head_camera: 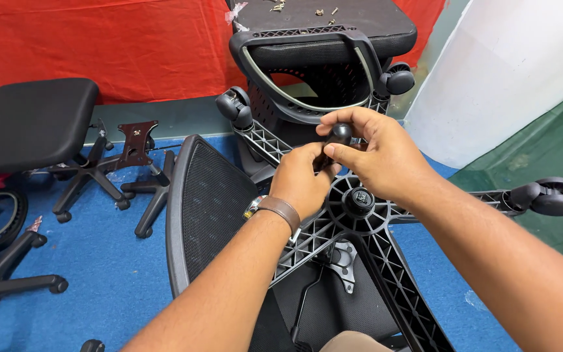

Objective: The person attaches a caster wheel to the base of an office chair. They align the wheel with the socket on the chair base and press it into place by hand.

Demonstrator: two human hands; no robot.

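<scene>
Black caster [339,135] pinched by both hands above base [386,261].

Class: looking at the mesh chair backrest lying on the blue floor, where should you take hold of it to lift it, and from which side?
Grip the mesh backrest by its solid outer frame along the left edge, coming from the open floor side. That rim looks rigid and exposed; the mesh probably flexes, and the star base covers its right side.

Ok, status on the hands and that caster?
Both hands, left and right, pinch a black caster. Held above star base. Nothing between.
</scene>
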